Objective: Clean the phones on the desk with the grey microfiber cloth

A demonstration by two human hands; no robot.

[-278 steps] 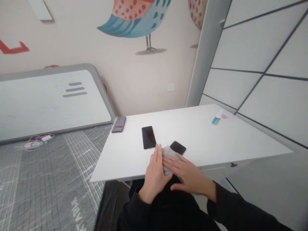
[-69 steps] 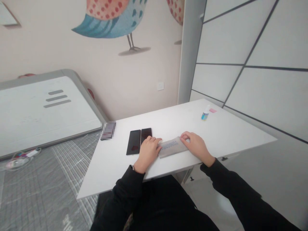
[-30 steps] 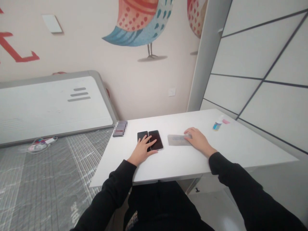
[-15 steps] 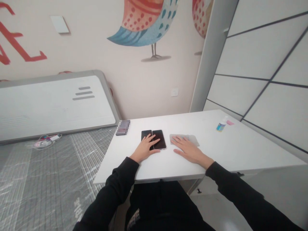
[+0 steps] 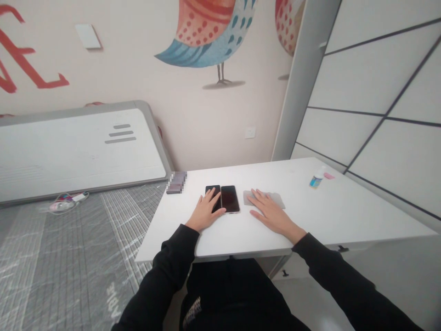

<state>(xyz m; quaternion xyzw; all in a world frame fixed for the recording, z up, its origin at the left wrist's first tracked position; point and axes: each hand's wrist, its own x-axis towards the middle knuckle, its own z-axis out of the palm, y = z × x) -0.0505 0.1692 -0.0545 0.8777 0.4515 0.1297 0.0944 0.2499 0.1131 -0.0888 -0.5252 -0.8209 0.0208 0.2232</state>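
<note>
Two dark-screened phones lie side by side on the white table [image 5: 220, 239]. My left hand [image 5: 206, 210] rests with fingers spread over the left phone [image 5: 216, 206], covering much of it. The right phone [image 5: 230, 198] is mostly uncovered, with my left thumb close to its lower left edge. To the right, a flat grey rectangular piece [image 5: 277, 200], whose kind I cannot make out, lies on the table. My right hand [image 5: 270, 214] is stretched out flat over its left part, fingers apart.
A blurred-out dark rectangular item [image 5: 177, 182] lies at the table's back left corner. Toward the right stand a small white bottle with a coloured label [image 5: 316, 179] and a pink piece [image 5: 329, 175]. A whiteboard [image 5: 69, 151] leans against the wall at left.
My left hand has slid slightly left, off the right phone and onto the left one. The phones sit slightly further right in view. My right hand stays on the grey piece, its fingers slightly shifted.
</note>
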